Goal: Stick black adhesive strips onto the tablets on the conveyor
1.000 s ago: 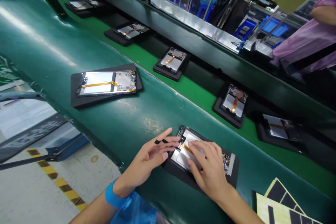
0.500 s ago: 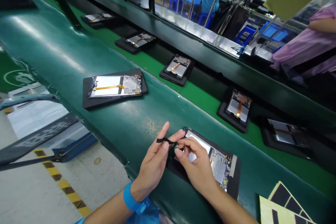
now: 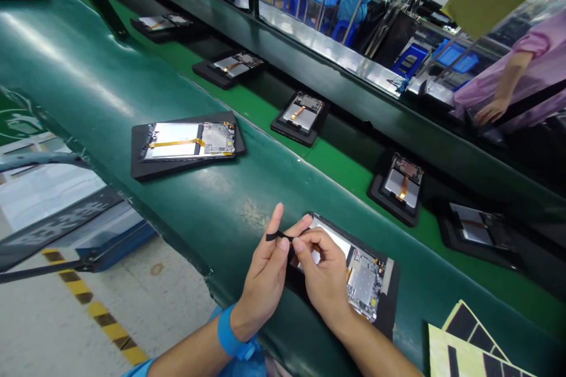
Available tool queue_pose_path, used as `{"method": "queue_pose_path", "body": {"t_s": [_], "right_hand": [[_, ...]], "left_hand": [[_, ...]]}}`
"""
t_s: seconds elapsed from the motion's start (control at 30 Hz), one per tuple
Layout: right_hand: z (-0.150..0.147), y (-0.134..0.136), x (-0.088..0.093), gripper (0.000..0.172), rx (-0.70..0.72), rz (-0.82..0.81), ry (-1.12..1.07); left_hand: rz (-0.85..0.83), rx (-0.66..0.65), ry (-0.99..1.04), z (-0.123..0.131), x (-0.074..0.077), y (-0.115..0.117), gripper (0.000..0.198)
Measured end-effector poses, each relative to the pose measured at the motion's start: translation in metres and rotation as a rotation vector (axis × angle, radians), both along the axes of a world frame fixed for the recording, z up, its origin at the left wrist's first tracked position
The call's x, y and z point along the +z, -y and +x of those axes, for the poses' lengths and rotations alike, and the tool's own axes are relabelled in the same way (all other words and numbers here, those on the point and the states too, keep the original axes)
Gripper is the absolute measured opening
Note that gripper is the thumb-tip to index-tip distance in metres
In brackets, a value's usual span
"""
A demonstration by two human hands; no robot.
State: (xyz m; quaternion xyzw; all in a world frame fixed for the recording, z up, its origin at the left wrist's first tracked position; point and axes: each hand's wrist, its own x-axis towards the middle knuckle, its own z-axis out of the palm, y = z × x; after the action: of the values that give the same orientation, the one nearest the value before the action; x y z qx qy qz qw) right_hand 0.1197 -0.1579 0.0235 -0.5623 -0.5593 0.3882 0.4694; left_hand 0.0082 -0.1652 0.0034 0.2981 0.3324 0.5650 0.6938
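Note:
My left hand (image 3: pixel 265 274) is raised over the dark green bench with its fingers stretched out, and a small black strip (image 3: pixel 276 236) sticks across its fingertips. My right hand (image 3: pixel 322 274) pinches the strip's right end with thumb and forefinger. Both hands hover over the near end of an opened tablet (image 3: pixel 362 277) lying on a black tray (image 3: pixel 391 300). A blue band circles my left wrist.
A second opened tablet (image 3: pixel 186 140) on a black tray lies to the left on the bench. Several more trays ride the bright green conveyor (image 3: pixel 336 159) beyond. A yellow sheet with black pads (image 3: pixel 473 341) sits at the lower right. A person in pink (image 3: pixel 522 70) works across the line.
A second ago my right hand lay flat on the tablet. It has lifted and now pinches the black strip on my left fingers. The view has shifted slightly.

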Motion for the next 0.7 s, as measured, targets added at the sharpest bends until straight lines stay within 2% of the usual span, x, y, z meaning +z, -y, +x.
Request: {"method": "queue_pose_path", "body": {"t_s": [0.1, 0.3, 0.4, 0.47, 0.5, 0.57, 0.63, 0.7], "right_hand": [[0.008, 0.001, 0.002, 0.019, 0.054, 0.116, 0.115], [0.023, -0.003, 0.01, 0.016, 0.125, 0.279, 0.365], [0.032, -0.009, 0.013, 0.015, 0.078, 0.347, 0.403], [0.043, -0.015, 0.014, 0.016, 0.064, 0.349, 0.434], [0.049, -0.019, 0.015, 0.016, 0.11, 0.326, 0.456], [0.062, -0.028, 0.016, 0.016, 0.311, 0.232, 0.523], [0.071, -0.038, 0.017, 0.017, 0.543, 0.115, 0.629], [0.076, -0.047, 0.018, 0.017, 0.687, 0.05, 0.765]], "left_hand": [[-0.026, 0.008, 0.039, 0.002, 0.001, 0.0, 0.074], [-0.015, 0.054, -0.085, 0.012, 0.004, 0.001, 0.065], [-0.04, 0.164, -0.054, 0.012, 0.004, -0.003, 0.068], [-0.024, 0.24, -0.109, 0.004, 0.001, -0.007, 0.065], [0.006, 0.25, -0.184, -0.003, -0.001, -0.008, 0.062], [0.126, 0.202, -0.393, -0.018, -0.008, -0.008, 0.055], [0.314, 0.122, -0.62, -0.033, -0.017, -0.008, 0.053], [0.541, 0.058, -0.852, -0.044, -0.024, -0.007, 0.056]]}}
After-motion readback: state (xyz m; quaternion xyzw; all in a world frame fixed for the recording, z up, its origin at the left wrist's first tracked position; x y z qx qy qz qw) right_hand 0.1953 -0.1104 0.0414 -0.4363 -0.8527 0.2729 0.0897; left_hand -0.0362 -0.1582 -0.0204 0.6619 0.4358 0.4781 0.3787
